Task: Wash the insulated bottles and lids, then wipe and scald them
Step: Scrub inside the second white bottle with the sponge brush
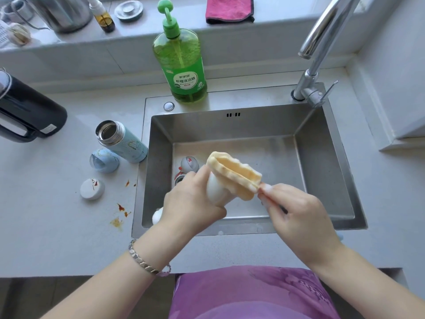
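Over the steel sink (pixel 326 162), my left hand (pixel 190 203) grips a white insulated bottle (pixel 214 191) lying tilted, its bottom end showing at the sink's near left. A soapy yellow sponge brush (pixel 234 174) lies against the bottle's upper end. My right hand (pixel 296 212) pinches the brush's handle just right of the sponge. A white and grey lid part with red marks (pixel 189 165) lies in the basin behind my left hand. On the counter to the left stand an open light-blue bottle (pixel 123 142), its blue cap (pixel 104 161) and a white lid (pixel 92 188).
A green dish-soap pump bottle (pixel 181 65) stands on the sink's back rim, and the faucet (pixel 322 42) rises at the back right. A black kettle (pixel 25 111) sits far left. A pink cloth (pixel 230 9) lies on the sill. Orange stains (pixel 118 215) mark the counter.
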### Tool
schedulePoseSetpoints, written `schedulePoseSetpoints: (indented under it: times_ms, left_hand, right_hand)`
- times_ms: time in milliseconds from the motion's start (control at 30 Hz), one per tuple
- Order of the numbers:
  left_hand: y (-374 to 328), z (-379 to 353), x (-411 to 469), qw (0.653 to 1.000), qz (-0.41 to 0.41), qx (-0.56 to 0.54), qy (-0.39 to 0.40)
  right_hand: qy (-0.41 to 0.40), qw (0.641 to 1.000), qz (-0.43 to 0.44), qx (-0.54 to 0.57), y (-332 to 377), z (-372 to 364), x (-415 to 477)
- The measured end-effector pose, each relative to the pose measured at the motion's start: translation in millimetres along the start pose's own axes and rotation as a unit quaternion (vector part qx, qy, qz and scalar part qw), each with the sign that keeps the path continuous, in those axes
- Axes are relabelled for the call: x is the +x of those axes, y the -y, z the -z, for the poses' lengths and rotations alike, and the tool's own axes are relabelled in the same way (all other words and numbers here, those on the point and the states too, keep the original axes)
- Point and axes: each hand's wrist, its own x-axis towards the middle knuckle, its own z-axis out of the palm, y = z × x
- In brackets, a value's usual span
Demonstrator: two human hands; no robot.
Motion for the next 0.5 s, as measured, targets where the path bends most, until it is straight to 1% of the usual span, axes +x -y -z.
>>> schedulePoseSetpoints:
  times_ms: [67,133,267,400,433,500]
  left_hand:
    - [-2,-3,0,1.000,-0.017,0.024,-0.008]
    - [0,1,3,0.999,-0.015,0.040,-0.021]
    - [6,7,9,1.000,0.007,0.023,-0.011]
    - [0,-5,-4,0.996,-0.049,0.066,0.022]
    - [1,-5,-4,0.996,-0.050,0.073,0.023]
    - [4,-1,3,0.998,-0.020,0.065,0.011]
  right_hand:
    - [-0.014,1.000,-0.026,-0.003,-2,1,6]
    - [-0.019,0.999,-0.045,-0.006,-4,5,8]
    - [0.015,0.999,-0.029,-0.002,-2,6,-3]
    - [0.025,0.998,-0.047,-0.019,-7,6,5]
    - [0.030,0.998,-0.045,-0.023,-7,8,5]
    - [0.045,0.998,-0.040,-0.026,-5,11,2]
